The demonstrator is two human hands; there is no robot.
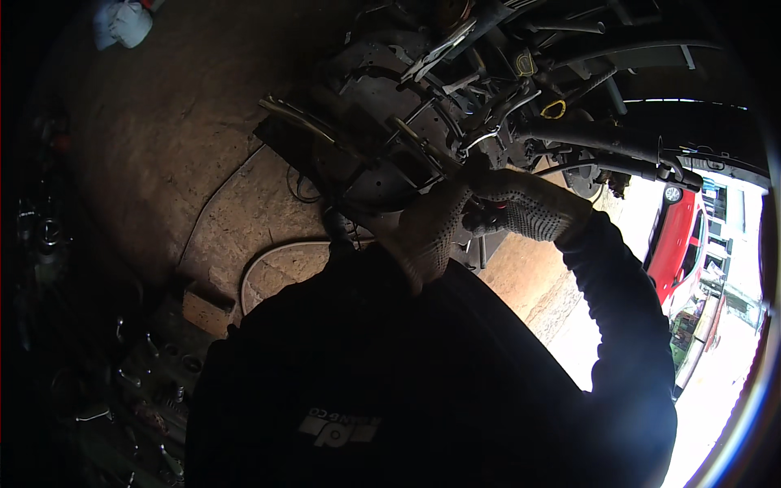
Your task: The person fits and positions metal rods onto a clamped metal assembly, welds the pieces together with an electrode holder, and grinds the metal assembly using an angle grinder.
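My two hands wear pale, dotted work gloves and meet close together over a dark metal workpiece. A dark tool with a small red part (pixel 478 223) shows between them; its kind is too shadowed to make out. My right hand (pixel 533 205) curls around this tool from the right. Beside it, my left hand (pixel 427 232) is closed with its fingertips lost in shadow, so what it grips is unclear. Just beyond the gloves lies a frame of flat metal bars (pixel 419 150), resting on a dark, round metal surface (pixel 370 98).
Metal rods, pipes and tools crowd the far right, with a yellow ring (pixel 554 109) among them. A curved hose (pixel 246 281) and a wooden block (pixel 207 311) lie on the brown floor (pixel 163 138). Metal parts (pixel 50 232) fill the left edge. A red car (pixel 677 244) stands outside.
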